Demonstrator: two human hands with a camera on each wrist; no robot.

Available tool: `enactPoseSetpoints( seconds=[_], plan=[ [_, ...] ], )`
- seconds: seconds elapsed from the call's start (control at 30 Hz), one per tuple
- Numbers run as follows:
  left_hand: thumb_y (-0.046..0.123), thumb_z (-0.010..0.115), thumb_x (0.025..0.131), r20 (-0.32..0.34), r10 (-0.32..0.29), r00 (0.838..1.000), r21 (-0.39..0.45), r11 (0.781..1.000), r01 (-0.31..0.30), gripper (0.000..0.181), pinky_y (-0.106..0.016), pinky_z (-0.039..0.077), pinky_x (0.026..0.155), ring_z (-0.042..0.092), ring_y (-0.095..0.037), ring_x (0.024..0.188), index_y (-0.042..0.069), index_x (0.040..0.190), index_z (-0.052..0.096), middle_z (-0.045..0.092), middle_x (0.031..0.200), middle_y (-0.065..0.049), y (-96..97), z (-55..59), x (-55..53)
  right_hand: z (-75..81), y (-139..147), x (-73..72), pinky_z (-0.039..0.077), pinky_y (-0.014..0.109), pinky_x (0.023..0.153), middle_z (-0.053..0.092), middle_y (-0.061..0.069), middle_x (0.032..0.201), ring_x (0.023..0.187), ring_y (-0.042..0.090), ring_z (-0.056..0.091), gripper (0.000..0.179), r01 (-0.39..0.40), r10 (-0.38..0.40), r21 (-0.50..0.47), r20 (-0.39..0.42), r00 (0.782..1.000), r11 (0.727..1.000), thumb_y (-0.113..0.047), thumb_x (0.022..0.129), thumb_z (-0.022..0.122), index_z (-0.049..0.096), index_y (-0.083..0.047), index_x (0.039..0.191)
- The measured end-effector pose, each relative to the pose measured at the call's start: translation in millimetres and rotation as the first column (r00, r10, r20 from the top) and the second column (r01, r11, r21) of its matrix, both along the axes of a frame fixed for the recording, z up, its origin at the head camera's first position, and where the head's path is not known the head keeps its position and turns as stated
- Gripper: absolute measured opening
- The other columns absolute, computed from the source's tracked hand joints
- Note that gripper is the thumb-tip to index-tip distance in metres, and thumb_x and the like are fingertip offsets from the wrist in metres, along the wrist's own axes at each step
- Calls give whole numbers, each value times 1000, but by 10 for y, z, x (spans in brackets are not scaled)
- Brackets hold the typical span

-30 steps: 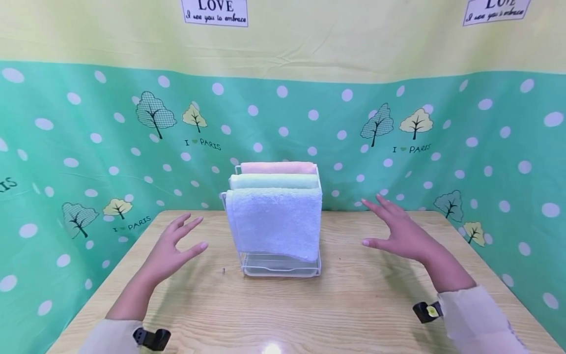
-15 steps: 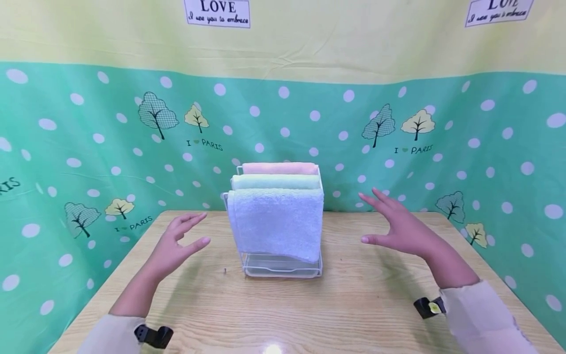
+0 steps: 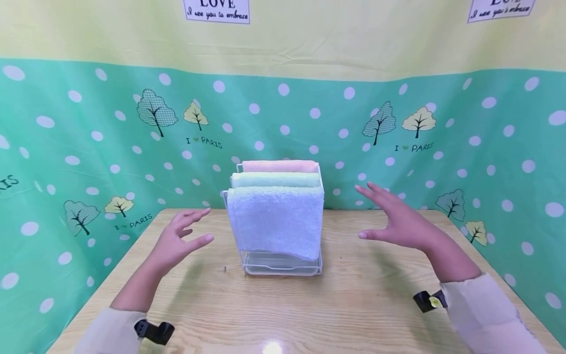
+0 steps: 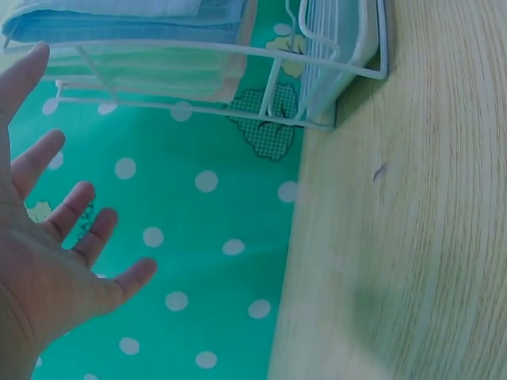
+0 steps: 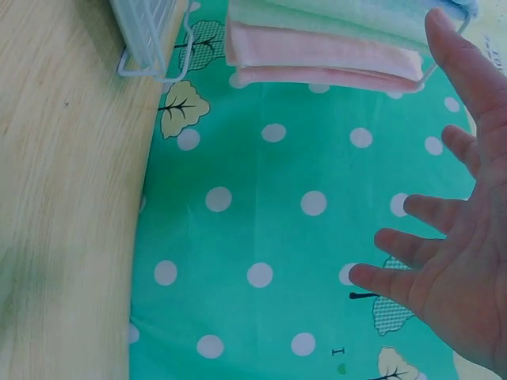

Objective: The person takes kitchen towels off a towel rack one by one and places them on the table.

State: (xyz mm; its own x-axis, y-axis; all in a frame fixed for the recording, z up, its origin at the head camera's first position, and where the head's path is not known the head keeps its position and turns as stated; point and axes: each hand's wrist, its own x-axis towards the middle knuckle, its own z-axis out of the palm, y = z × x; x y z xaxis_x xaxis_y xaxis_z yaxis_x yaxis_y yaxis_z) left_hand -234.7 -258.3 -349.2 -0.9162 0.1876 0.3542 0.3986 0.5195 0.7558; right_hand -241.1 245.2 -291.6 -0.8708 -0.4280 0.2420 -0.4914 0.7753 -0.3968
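Note:
A white wire rack [image 3: 283, 269] stands mid-table with three folded towels draped over its bars. The blue towel [image 3: 276, 221] hangs in front, the pale green towel [image 3: 276, 180] behind it, and the pink towel [image 3: 279, 166] at the back. To the left of the rack my left hand [image 3: 179, 241] hovers above the table, fingers spread and holding nothing. My right hand [image 3: 400, 221] is held up on the other side, thumb and fingers apart, also without anything in it. Both palms face the rack, and a gap separates each hand from the towels.
The rack has a shallow translucent tray [image 3: 280, 260] at its base. A tiny dark speck [image 3: 224, 269] marks the wooden table [image 3: 309, 314] left of the rack. Green and yellow printed cloth [image 3: 283, 113] encloses the table at the back and sides.
Both hands have crept slightly inward and upward, a little nearer the rack. The towels and rack have stayed put; the head view has shifted very slightly.

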Motion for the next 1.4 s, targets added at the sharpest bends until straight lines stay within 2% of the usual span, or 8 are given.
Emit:
enactPoseSetpoints(
  seconds=[0.4,0.67,0.8,1.03,1.2,1.4],
  plan=[
    [24,76,87,14,-1,1000,55,999,0,61,-61,40,103,41,-31,126,10,140,53,42,140,-10,55,66,-28,99,-79,17,30,74,101,14,9,162,143,44,19,102,-48,48,-34,-15,999,998,-57,73,79,25,-30,155],
    [27,78,85,45,-4,999,68,998,1,62,-54,44,103,45,-29,125,9,139,54,43,142,-10,105,110,-47,194,-151,68,32,73,101,21,10,160,143,42,22,95,-89,86,-53,-56,995,995,-43,75,83,30,-29,153],
    [28,78,85,68,-6,998,82,997,0,64,-51,45,103,47,-30,126,9,140,53,42,146,-10,131,145,-47,245,-188,70,34,70,102,22,7,160,144,37,21,94,-107,103,-58,-65,993,993,-44,76,83,33,-28,153],
    [24,79,84,115,-52,992,130,991,37,67,-40,47,102,51,-29,125,8,142,50,50,141,-11,192,200,-61,348,-260,89,37,68,101,25,9,158,143,38,22,90,-165,160,-67,-73,984,984,-43,77,82,37,-22,151],
    [24,79,84,141,-103,985,177,981,77,68,-30,53,95,54,-32,122,9,143,50,55,135,-12,258,237,-90,417,-292,90,38,63,103,31,9,156,142,36,25,88,-218,209,-96,-99,973,971,-37,76,84,39,-20,150],
    [21,78,85,163,-146,976,228,968,107,66,-31,55,91,59,-34,116,9,143,49,59,131,-14,346,276,-97,490,-349,89,43,59,101,32,6,156,139,35,33,85,-254,242,-112,-106,964,961,-34,77,84,41,-20,149]
  ],
)
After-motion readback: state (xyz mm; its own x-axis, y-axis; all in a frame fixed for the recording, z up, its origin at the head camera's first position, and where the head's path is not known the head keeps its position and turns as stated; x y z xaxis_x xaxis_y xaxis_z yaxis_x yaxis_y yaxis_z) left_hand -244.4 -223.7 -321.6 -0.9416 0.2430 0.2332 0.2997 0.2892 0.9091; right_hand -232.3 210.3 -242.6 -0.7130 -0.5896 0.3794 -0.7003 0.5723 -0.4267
